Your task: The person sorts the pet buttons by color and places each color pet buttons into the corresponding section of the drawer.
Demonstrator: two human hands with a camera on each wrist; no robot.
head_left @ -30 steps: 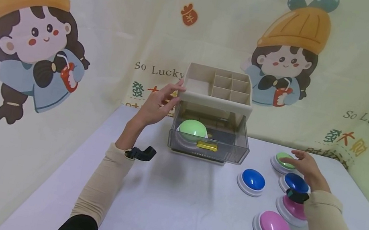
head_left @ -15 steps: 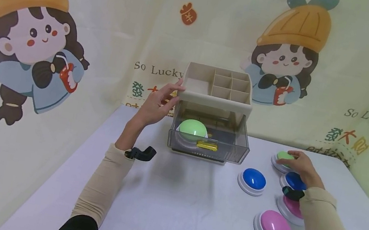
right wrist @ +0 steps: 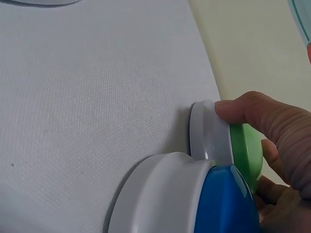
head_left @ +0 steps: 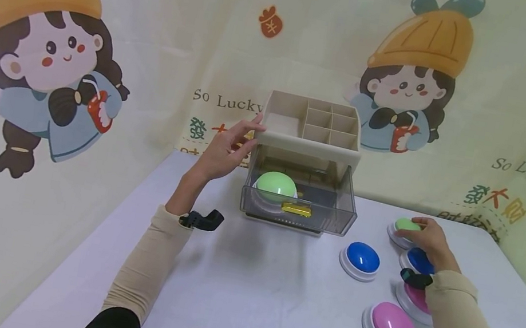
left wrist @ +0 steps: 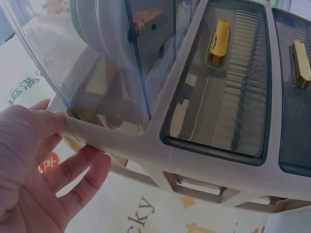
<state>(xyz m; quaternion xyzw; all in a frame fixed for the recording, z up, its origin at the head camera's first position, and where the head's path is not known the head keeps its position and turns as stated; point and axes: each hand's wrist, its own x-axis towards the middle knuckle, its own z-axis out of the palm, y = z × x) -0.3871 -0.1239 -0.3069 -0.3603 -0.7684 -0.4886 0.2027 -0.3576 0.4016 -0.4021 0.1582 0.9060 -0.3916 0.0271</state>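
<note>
In the head view a cream desktop drawer organizer stands at the back of the table, its clear top drawer pulled out. A green push button with a white base lies inside the drawer. My left hand holds the organizer's upper left edge, thumb on the front and fingers around the side. At the right, my right hand grips another green push button, thumb on its white rim and fingers on the far side. A blue push button stands right beside it.
Another blue button sits left of the right hand. Two pink buttons lie nearer, one partly hidden by the right forearm. Below the open drawer are closed drawers with gold handles. A printed cloth hangs behind the table.
My right hand has moved slightly left and closed its fingers around the green button at the back right. The left hand has stayed on the organizer.
</note>
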